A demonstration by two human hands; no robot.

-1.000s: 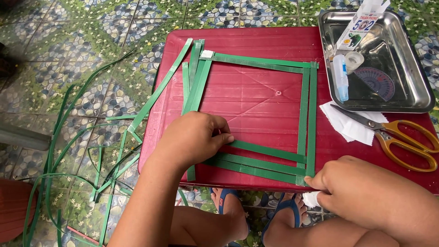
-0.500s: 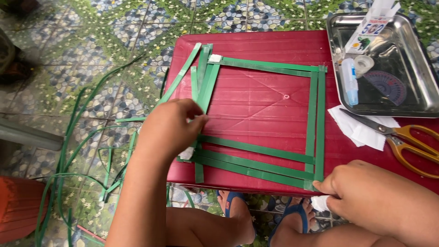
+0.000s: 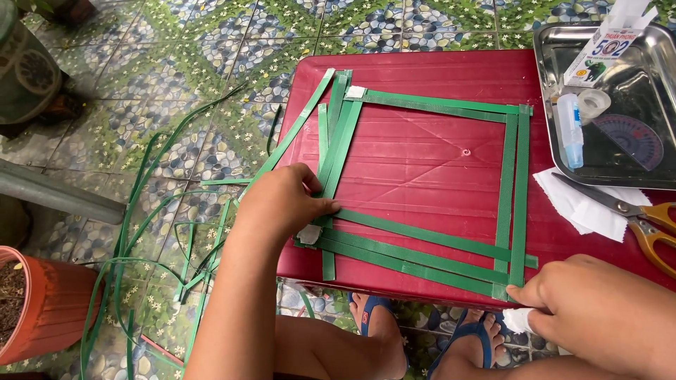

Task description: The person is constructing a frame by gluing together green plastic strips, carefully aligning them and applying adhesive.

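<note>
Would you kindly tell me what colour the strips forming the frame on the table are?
The strips are green, lying on the red table; the head view shows this.
</note>
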